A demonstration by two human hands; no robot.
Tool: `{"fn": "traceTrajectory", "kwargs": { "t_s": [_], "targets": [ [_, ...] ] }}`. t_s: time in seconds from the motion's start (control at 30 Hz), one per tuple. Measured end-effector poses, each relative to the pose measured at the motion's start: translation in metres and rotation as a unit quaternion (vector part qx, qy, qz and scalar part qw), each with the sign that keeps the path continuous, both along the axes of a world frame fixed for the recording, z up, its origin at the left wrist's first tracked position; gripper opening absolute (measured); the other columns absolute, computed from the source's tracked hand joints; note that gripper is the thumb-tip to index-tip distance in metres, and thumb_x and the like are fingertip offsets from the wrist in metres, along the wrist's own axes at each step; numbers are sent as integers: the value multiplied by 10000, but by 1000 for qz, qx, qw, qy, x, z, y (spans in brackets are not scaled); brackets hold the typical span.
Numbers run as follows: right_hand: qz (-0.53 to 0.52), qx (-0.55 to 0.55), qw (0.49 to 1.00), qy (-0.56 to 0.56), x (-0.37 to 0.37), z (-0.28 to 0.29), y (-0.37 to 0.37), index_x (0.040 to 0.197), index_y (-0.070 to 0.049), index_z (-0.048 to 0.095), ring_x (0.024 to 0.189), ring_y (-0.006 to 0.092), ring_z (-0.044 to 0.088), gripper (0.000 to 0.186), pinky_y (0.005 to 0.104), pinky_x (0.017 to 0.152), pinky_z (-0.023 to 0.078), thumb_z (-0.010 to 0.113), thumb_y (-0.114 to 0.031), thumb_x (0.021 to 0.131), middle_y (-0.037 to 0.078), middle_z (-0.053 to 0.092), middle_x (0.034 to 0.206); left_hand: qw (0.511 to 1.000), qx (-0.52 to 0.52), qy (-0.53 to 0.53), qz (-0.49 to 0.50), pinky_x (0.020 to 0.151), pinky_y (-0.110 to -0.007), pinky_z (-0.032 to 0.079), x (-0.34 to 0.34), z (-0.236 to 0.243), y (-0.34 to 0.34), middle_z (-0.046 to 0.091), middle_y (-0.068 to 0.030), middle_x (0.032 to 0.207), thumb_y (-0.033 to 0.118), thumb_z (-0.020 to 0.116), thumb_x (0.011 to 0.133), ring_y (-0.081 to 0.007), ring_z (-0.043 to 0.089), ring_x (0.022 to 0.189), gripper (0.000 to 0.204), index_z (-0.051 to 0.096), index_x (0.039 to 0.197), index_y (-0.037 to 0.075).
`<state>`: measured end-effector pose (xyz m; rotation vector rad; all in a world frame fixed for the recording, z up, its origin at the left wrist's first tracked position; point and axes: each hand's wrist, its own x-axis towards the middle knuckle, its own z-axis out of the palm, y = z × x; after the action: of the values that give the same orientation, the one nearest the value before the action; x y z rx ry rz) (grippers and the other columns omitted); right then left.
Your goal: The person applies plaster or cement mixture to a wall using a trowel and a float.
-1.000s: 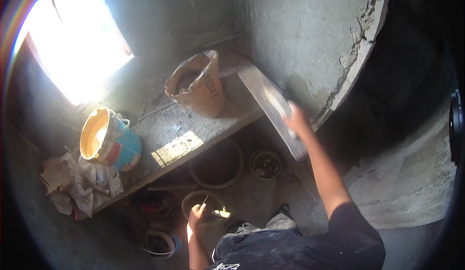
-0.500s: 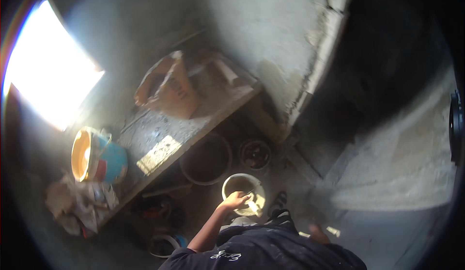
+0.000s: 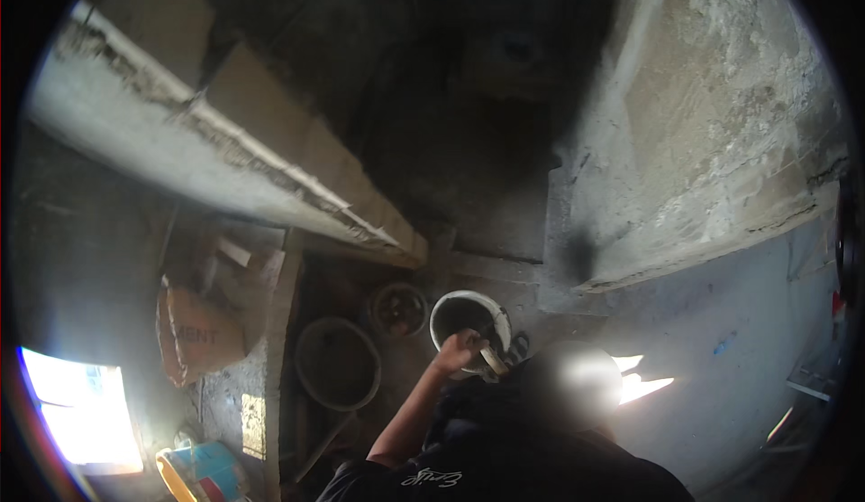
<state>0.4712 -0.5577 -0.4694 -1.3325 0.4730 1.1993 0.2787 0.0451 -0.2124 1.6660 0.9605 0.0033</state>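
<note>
My left hand [image 3: 458,347] is closed around something at the near side of a pale-rimmed bucket [image 3: 491,308] on the floor. A pale object like a tool handle [image 3: 489,360] sticks out beside my fingers; I cannot make out its other end. The bucket's dark inside is partly covered by that hand. My foot in a dark sandal [image 3: 517,347] is just right of the bucket. My right hand does not show; my dark shirt and a bright blurred patch fill that side.
A large tub [image 3: 338,394] and a smaller round container [image 3: 396,304] lie left of the bucket. A ledge [image 3: 270,367] holds a brown sack [image 3: 203,331] and a blue-and-yellow bucket [image 3: 209,470]. Concrete walls [image 3: 685,123] flank a dark opening [image 3: 478,159] ahead.
My view has swung right from the ledge toward the dark opening. My right hand has left the board on the ledge and dropped out of sight. My left hand has moved to the pale-rimmed bucket.
</note>
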Motion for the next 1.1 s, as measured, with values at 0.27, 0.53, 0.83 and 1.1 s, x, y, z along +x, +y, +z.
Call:
{"fn": "traceTrajectory", "kwargs": {
  "t_s": [0.27, 0.53, 0.83, 1.1],
  "targets": [
    [285, -37, 907, -308, 120, 137, 348, 1104, -37, 621, 748, 219, 673, 318, 336, 687, 531, 637, -246, 866, 126, 685, 900, 999, -28, -37, -1, 723, -338, 486, 81, 7, 70, 652, -133, 812, 296, 679, 858, -187, 631, 794, 351, 645, 1039, -3],
    [189, -324, 752, -543, 251, 27, 183, 950, -61, 652, 573, 197, 589, 138, 353, 524, 462, 592, -133, 849, 111, 593, 630, 976, 32, 51, -210, 888, -414, 467, 199, 6, 147, 642, -209, 1092, 499, 610, 842, -340, 609, 1053, 588, 602, 1166, 8],
    [-35, -442, 867, -227, 257, 119, 368, 1052, -71, 646, 837, 227, 634, 257, 391, 716, 499, 586, -201, 839, 148, 650, 897, 993, -14, 66, -101, 856, -418, 471, 229, 1, 289, 666, -201, 1034, 500, 577, 867, -328, 632, 1006, 533, 651, 1062, 9],
    [327, -433, 721, -430, 429, 169, 566, 1140, -46, 608, 950, 231, 611, 365, 385, 787, 492, 561, -290, 872, 173, 620, 1045, 999, 25, 33, 16, 758, -428, 466, 259, -8, 367, 646, -209, 851, 496, 588, 869, -329, 633, 846, 518, 631, 943, -15]
  ]
}}
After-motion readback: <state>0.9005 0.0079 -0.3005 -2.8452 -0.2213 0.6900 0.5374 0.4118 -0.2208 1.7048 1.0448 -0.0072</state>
